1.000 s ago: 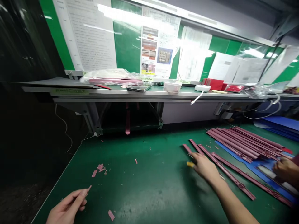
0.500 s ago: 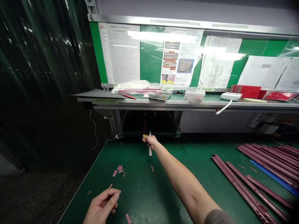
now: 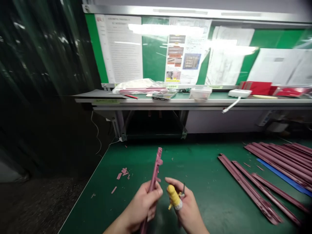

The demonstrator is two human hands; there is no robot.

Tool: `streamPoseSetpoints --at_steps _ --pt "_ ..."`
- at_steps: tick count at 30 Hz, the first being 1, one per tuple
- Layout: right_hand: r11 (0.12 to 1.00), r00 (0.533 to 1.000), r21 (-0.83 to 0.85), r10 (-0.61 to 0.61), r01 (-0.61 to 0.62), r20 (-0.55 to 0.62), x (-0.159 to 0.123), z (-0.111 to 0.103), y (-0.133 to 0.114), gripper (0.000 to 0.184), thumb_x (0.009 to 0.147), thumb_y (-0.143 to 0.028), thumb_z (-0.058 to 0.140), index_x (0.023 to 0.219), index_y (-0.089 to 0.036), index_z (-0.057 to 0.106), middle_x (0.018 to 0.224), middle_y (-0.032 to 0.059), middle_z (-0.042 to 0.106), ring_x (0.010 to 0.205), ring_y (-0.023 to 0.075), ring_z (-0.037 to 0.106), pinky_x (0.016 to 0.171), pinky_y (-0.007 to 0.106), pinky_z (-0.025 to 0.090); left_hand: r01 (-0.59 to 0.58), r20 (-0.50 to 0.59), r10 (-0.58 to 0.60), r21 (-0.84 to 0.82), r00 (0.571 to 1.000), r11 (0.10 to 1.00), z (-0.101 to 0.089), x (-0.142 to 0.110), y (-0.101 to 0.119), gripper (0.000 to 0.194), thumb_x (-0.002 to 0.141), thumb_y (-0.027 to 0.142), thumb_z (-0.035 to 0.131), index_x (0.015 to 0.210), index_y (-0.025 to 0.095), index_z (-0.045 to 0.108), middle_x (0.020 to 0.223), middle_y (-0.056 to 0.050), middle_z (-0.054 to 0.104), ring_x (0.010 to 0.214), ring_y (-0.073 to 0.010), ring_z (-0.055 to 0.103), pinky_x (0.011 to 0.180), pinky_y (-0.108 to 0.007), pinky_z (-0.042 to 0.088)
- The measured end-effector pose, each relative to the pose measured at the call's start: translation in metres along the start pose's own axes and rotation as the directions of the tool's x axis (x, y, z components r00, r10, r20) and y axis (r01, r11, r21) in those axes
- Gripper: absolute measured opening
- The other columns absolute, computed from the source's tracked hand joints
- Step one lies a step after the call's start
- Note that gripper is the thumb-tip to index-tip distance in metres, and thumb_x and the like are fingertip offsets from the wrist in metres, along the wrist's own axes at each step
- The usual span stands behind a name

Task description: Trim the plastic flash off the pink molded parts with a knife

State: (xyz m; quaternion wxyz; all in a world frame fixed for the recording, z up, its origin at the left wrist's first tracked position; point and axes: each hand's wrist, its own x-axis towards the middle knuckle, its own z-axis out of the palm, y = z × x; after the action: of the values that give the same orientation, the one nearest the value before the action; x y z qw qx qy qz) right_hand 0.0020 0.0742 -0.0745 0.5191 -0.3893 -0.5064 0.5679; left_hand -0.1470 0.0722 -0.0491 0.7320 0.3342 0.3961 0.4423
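Left hand (image 3: 142,203) wrapped around notched pink plastic strip (image 3: 153,182), strip tilted near upright, held above green bench mat (image 3: 207,156). Right hand (image 3: 186,208) curled around yellow-handled hobby knife (image 3: 173,196), just beside strip, no contact visible. On mat, left of hands: pink offcuts (image 3: 123,173). On mat, right of hands: loose pink strips (image 3: 248,187); beyond those, pile of pink strips (image 3: 275,161) along blue sheet (image 3: 280,175). Past mat's far edge: shelf (image 3: 214,101) carrying clear plastic tub (image 3: 200,93) and phone (image 3: 163,96).
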Motion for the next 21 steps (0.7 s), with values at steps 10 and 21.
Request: streamPoseSetpoints --at_steps 10,21 --pt "0.967 0.988 -0.225 -0.094 0.121 0.125 -0.007 0.017 -0.012 0.029 0.086 -0.037 0.058 0.068 -0.014 0.064 0.067 -0.0002 0.051 0.063 0.0122 0.05 0.06 0.024 0.039 0.163 0.233 -0.152 -0.03 0.961 0.986 -0.019 -0.034 -0.012 0.058 0.074 0.075 0.048 0.085 0.018 0.051 0.046 0.011 0.032 0.031 -0.0005 0.016 0.035 -0.016 0.014" --pt "0.987 0.9 -0.098 0.154 -0.125 0.407 -0.011 -0.024 -0.065 0.025 0.094 -0.045 0.049 0.095 -0.022 0.057 0.084 0.0002 0.055 0.07 0.0106 0.046 0.065 0.023 0.04 -0.214 0.128 0.172 0.518 0.977 0.828 -0.079 -0.073 0.036 0.039 0.091 0.041 0.051 0.122 0.022 0.062 0.096 -0.008 0.062 0.076 -0.0158 0.053 0.07 -0.029 0.044"
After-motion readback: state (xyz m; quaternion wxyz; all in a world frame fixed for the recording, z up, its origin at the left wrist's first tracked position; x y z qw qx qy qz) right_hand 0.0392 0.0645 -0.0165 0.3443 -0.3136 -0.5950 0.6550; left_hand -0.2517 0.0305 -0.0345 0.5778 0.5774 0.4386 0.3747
